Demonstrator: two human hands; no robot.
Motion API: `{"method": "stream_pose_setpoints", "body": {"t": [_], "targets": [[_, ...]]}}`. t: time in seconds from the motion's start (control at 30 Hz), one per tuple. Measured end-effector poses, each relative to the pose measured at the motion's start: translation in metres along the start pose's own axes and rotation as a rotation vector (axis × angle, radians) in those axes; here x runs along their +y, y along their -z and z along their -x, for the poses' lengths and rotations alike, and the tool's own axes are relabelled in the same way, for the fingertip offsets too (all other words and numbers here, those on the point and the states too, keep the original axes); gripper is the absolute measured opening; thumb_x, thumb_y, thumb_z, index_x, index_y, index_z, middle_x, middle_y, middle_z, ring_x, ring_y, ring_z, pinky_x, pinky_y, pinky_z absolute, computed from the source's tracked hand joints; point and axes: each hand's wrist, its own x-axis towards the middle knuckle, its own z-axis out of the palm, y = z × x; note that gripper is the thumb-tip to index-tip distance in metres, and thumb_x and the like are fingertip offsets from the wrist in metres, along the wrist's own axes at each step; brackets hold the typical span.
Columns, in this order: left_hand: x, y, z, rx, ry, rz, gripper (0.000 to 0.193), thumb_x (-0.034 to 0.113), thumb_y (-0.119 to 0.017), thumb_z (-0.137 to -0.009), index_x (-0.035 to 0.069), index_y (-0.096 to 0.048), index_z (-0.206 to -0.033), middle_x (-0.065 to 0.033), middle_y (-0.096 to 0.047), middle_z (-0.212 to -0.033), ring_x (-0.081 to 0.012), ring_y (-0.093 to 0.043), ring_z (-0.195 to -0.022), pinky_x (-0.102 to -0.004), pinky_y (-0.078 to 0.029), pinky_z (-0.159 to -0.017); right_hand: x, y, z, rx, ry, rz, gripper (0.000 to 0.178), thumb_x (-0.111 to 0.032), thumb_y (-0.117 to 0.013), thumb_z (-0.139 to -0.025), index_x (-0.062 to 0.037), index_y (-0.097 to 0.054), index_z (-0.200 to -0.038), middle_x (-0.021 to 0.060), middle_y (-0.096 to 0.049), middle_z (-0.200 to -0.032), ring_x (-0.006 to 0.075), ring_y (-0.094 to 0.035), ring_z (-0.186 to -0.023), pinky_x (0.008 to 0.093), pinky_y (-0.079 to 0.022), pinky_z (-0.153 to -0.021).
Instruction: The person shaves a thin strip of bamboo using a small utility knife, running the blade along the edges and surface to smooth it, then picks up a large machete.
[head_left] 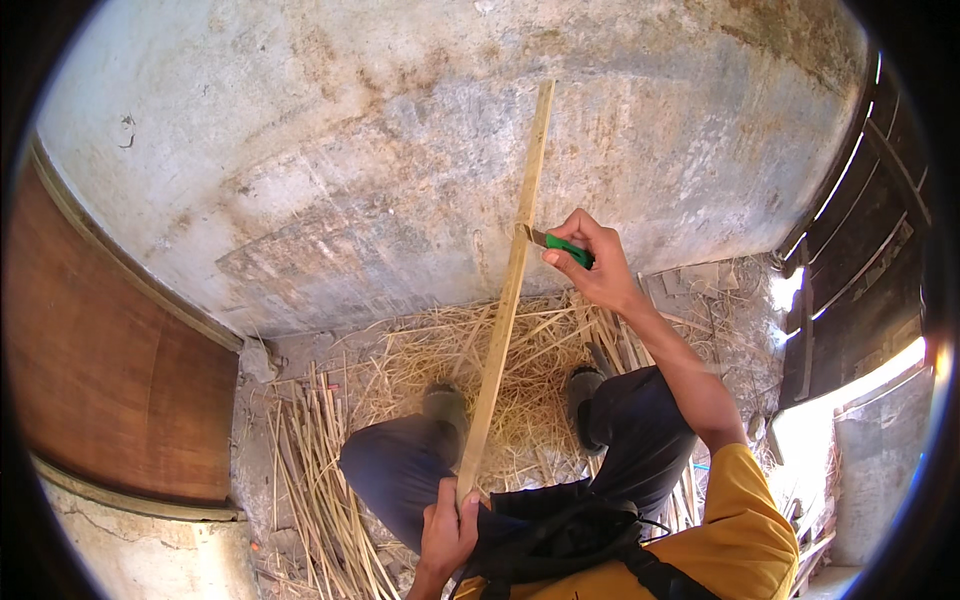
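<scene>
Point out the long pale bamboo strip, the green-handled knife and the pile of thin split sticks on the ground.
long pale bamboo strip [508, 300]: head view, middle of its length.
green-handled knife [566, 247]: head view, the green handle in the right hand.
pile of thin split sticks [318, 480]: head view, centre of the bundle lying left of the knee.

You face a bare concrete wall [400, 150], grey, with brown stains and rough patches of worn plaster across it. To your left stands a reddish-brown wooden panel [100, 380] above a low concrete ledge [140, 545]. The floor [255, 425] is grey and dusty, strewn with dry straw [440, 350] and a heap of thin split cane strips [320, 480]. On your right, a dark slatted wooden door [860, 230] admits strong daylight through its gaps and along its lower edge.
</scene>
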Motion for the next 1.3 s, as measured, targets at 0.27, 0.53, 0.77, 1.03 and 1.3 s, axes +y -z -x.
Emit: {"method": "stream_pose_setpoints", "body": {"t": [0.27, 0.53, 0.77, 1.03, 1.3], "targets": [[0.002, 0.001, -0.001, -0.013, 0.037, -0.04, 0.019, 0.021, -0.058, -0.106, 0.003, -0.052, -0.112, -0.0276, -0.069, -0.082, -0.0535, -0.068, -0.082, -0.0553, -0.051, -0.069, 0.002, 0.002, -0.001, 0.015, 0.031, 0.038, 0.025, -0.017, -0.079, -0.098, -0.0021, -0.058, -0.102, 0.0051, -0.071, -0.084, 0.0073, -0.062, -0.075, 0.0277, -0.049, -0.066], [0.006, 0.001, -0.006, 0.002, -0.004, -0.026, 0.022, 0.022, -0.058, -0.106, 0.001, -0.05, -0.109, -0.0303, -0.065, -0.076, -0.0553, -0.066, -0.078, -0.0573, -0.049, -0.064, -0.013, -0.007, -0.004, 0.106, -0.045, 0.197, 0.024, -0.02, -0.079, -0.097, -0.0025, -0.063, -0.098, 0.0054, -0.063, -0.069, 0.0115, -0.055, -0.063, 0.0305, -0.043, -0.059], [0.001, -0.006, 0.014, -0.023, -0.046, -0.18, 0.023, 0.023, -0.058, -0.107, 0.002, -0.051, -0.107, -0.0296, -0.065, -0.075, -0.054, -0.067, -0.077, -0.0575, -0.049, -0.063, 0.07, 0.076, -0.038, 0.734, 0.055, 0.375, 0.017, -0.016, -0.067, -0.104, -0.0028, -0.06, -0.096, 0.0032, -0.067, -0.083, 0.0068, -0.051, -0.068, 0.0262, -0.042, -0.059], [-0.023, 0.018, -0.002, 0.066, -0.031, -0.009, 0.022, 0.021, -0.053, -0.11, 0.002, -0.05, -0.1, -0.0149, -0.059, -0.063, -0.0326, -0.065, -0.056, -0.0426, -0.049, -0.056, 0.063, 0.066, 0.01, -0.08, -0.446, 0.651, 0.025, -0.023, -0.077, -0.094, -0.0019, -0.064, -0.096, 0.016, -0.071, -0.088, 0.0281, -0.069, -0.084, 0.0412, -0.053, -0.075], [-0.006, 0.006, -0.018, -0.122, 0.03, 0.706, 0.04, 0.043, -0.039, -0.116, 0.011, -0.04, -0.093, 0.0025, -0.031, -0.059, -0.0055, -0.029, -0.047, -0.0228, -0.023, -0.041, -0.001, 0.036, -0.005, 0.283, -0.159, 0.4, 0.027, -0.019, -0.076, -0.097, -0.0029, -0.061, -0.113, 0.0126, -0.07, -0.077, 0.028, -0.068, -0.07, 0.0376, -0.052, -0.067]]}}
